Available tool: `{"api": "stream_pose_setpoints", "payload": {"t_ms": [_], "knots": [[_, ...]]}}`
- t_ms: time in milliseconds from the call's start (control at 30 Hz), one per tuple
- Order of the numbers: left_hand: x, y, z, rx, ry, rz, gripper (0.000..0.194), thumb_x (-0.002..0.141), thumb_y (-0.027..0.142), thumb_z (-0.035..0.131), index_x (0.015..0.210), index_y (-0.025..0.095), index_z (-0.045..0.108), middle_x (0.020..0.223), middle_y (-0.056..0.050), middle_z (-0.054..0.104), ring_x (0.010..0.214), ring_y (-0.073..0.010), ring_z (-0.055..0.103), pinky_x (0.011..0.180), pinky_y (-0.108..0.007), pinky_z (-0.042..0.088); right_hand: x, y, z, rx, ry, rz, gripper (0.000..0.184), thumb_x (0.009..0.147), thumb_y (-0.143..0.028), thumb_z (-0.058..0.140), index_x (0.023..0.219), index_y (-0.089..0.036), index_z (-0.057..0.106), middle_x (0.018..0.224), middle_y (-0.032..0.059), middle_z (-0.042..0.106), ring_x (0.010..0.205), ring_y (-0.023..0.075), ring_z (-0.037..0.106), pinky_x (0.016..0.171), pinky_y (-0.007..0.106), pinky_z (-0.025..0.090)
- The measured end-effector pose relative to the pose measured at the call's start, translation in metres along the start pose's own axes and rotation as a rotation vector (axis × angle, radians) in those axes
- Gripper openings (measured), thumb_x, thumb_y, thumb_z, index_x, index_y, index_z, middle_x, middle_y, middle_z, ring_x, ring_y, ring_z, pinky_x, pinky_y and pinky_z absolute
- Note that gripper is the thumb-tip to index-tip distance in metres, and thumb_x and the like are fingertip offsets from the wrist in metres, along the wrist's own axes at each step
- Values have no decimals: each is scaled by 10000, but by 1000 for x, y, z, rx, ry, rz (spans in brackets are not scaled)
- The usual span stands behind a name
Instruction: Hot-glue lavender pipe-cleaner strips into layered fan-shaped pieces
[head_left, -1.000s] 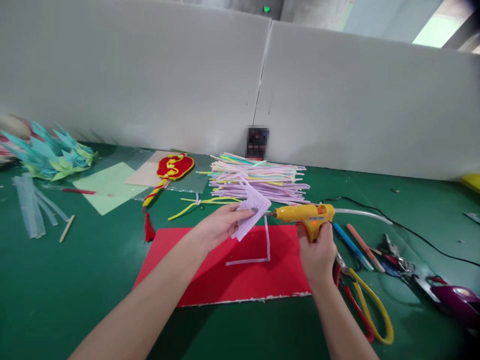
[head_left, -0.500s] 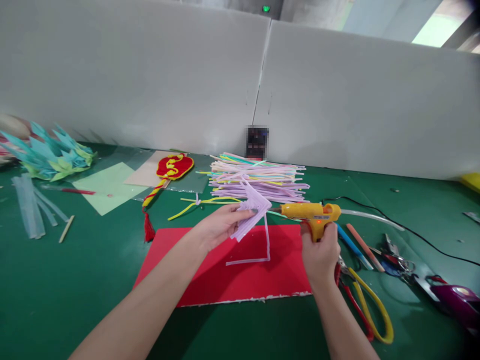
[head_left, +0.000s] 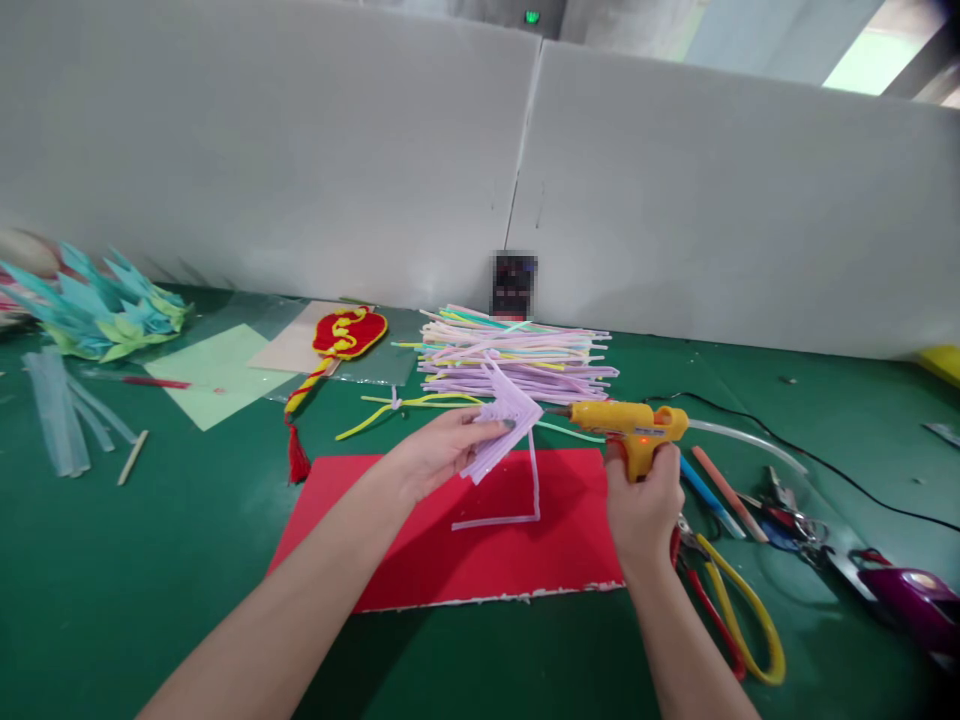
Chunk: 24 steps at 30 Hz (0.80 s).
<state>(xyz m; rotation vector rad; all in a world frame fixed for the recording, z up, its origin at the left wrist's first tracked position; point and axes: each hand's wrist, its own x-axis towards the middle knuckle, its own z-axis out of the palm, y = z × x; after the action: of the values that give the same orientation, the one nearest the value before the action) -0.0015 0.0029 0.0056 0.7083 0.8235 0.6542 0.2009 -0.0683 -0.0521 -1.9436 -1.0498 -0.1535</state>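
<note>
Between the thumb and fingers of my left hand (head_left: 442, 450) is a folded lilac pipe-cleaner piece (head_left: 506, 425), made of several strips bent to a corner and laid side by side. A loose end of it hangs down and bends left over a red board (head_left: 420, 570). My right hand (head_left: 643, 505) is wrapped round the handle of a yellow hot glue gun (head_left: 634, 428) with its small orange light on. The gun's nozzle points left, a short gap from the lilac corner. A clear glue stick (head_left: 742, 435) sticks out of its back.
Behind my hands lies a pile of pastel pipe cleaners (head_left: 517, 360). Pliers with red and yellow handles (head_left: 739, 610), keys (head_left: 806, 525) and purple-handled scissors (head_left: 911, 600) lie to the right. A red fan ornament (head_left: 349, 335) and green paper (head_left: 225, 375) are at left. A black cord (head_left: 840, 475) crosses the right.
My right hand has moved the glue gun slightly to the right, so its nozzle has drawn back from the lilac corner. My left hand has stayed in place.
</note>
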Motion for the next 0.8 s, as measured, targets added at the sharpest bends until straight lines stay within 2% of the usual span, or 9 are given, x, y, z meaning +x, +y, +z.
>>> {"api": "stream_pose_setpoints", "payload": {"t_ms": [100,233,333,400,533,600,700,800], "knots": [[-1,3,-2,6,12,18,107,727,53,636,791,130,673,777,-30,679,634,-78,603,606,-158,484,1,3,3,-87,-44,10,322,720,-492,542,844,-209,451,701,7,514,599,171,485,534,266,347],[-3,10,-6,-56,53,85,91,731,40,629,749,122,664,732,-25,662,644,-82,607,607,-154,496,2,14,13,-308,-237,-131,389,748,-498,501,975,-181,513,916,85,571,847,241,532,641,305,395],[-2,12,-7,-94,121,113,93,735,24,621,735,109,659,728,-29,649,637,-75,602,602,-150,499,0,21,19,-405,-354,-183,421,776,-500,482,1017,-159,541,963,108,571,908,256,520,703,326,401],[-2,12,-7,-87,139,117,87,730,27,628,748,105,662,738,-34,646,629,-74,596,589,-152,496,-2,22,20,-419,-338,-190,478,778,-527,481,1059,-145,540,982,118,565,912,266,514,740,355,394],[-2,13,-8,-60,146,131,89,697,61,679,768,112,668,754,-37,645,623,-71,583,595,-152,489,-2,12,13,-380,-128,-213,478,792,-534,472,1083,-160,535,1101,140,524,988,299,477,769,399,377],[-3,15,-9,-72,152,136,105,679,70,700,769,112,667,764,-40,646,635,-75,586,605,-154,489,-4,4,7,-290,-142,-235,390,825,-508,435,919,-156,574,958,120,567,884,255,516,723,353,390],[-6,18,-10,-94,154,145,109,681,65,696,775,112,666,762,-41,644,626,-77,586,587,-157,490,-10,-11,0,-152,-368,-251,385,864,-472,369,660,-187,530,667,42,558,642,170,521,612,279,383],[-8,21,-11,-95,152,167,94,706,47,663,777,109,672,758,-38,644,615,-74,586,560,-151,492,-22,-27,1,-183,-567,-203,372,863,-452,379,625,-200,516,616,28,576,573,156,531,552,265,360]]}}
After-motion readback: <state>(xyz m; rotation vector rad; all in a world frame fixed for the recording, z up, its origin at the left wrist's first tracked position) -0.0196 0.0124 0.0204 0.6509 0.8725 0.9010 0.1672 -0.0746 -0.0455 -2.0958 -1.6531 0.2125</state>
